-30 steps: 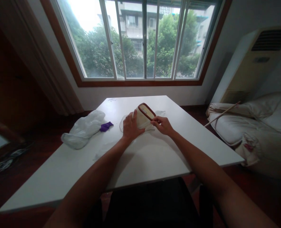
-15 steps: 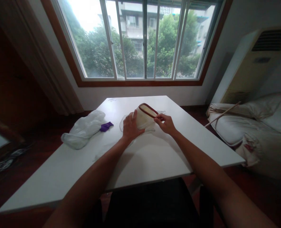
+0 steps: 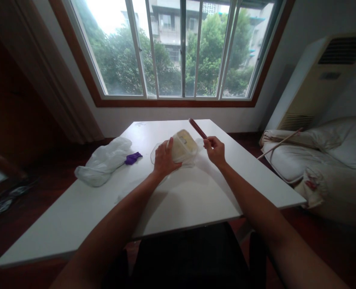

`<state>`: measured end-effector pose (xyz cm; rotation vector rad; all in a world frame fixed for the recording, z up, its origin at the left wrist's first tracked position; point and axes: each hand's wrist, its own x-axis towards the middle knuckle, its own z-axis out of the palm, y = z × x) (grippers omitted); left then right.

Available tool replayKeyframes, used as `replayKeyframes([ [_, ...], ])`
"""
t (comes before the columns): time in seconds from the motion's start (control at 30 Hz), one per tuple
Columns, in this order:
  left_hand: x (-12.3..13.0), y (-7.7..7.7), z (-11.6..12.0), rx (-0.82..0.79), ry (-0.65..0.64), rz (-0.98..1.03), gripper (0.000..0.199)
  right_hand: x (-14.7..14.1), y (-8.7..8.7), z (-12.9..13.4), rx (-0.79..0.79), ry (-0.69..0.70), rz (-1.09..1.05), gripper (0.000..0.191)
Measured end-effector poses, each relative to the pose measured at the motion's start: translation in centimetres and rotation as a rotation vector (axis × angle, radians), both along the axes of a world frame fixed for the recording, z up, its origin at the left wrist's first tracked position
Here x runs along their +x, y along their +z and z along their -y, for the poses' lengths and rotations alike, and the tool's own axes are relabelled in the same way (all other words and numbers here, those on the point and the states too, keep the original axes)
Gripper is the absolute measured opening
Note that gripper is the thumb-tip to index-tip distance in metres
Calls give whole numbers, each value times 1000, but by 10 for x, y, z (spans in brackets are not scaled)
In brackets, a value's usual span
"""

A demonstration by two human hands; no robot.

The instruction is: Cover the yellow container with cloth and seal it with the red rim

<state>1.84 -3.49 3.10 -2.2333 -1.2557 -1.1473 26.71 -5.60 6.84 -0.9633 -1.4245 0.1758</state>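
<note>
A cream, see-through plastic container (image 3: 187, 143) with rounded corners is tilted on the white table (image 3: 190, 204), its rectangular end turned up towards the window. My left hand (image 3: 165, 158) is wrapped round its left side, thumb at the front. Thin clear plastic (image 3: 153, 152) lies beside and under it. To the right, my right hand (image 3: 215, 150) pinches the near end of a reddish-brown rectangular rim (image 3: 197, 128), held up apart from the container. The rim is seen nearly edge-on, so I cannot tell whether it is a lid or an open frame.
A crumpled clear plastic bag (image 3: 104, 162) and a small purple cloth-like piece (image 3: 133, 158) lie left on the table. Beyond the right edge are a cushioned seat (image 3: 325, 160) with a thin stick (image 3: 278, 144) across it and a tall air conditioner (image 3: 313, 84). A window stands ahead.
My right hand has lifted the brown rim off the container's end and moved it up and right, turning it edge-on. My left hand keeps its hold on the container.
</note>
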Motion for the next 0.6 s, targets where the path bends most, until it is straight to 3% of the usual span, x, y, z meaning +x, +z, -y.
replayKeyframes([
  [0.1,-2,1,0,-7,-10,-4,125,13,-3,-9,-56,-77,-19,43],
  [0.23,-2,2,1,-2,-27,6,126,31,-11,-21,-153,-199,114,42],
  [0.43,-4,0,0,-1,-12,24,126,57,-23,-35,-562,-361,378,38],
  [0.6,-6,0,0,-6,-10,48,127,72,-22,-37,-694,-478,473,37],
])
